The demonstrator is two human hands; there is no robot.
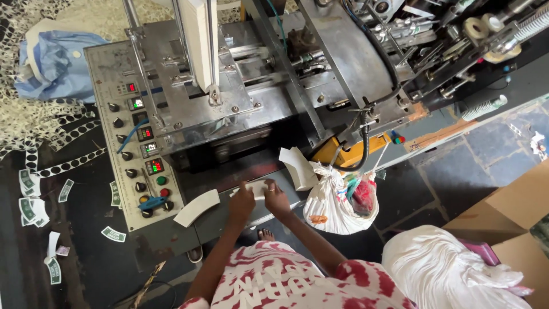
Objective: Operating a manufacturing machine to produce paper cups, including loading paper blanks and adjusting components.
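Observation:
Both my hands rest on the front ledge of a large metal machine [229,103]. My left hand [242,201] and my right hand [275,197] together grip a small stack of white curved paper blanks [257,188]. Another curved white blank [196,207] lies on the ledge to the left of my left hand. A further white blank [297,167] sticks up just right of my right hand. A tall stack of white blanks [200,40] stands in the machine's vertical feeder above.
A control panel [137,149] with knobs, buttons and red displays sits left of my hands. A tied plastic bag [337,203] hangs at the right. White cloth bundle [446,269] and cardboard box [514,212] lie lower right. Punched paper scrap [40,114] litters the dark floor.

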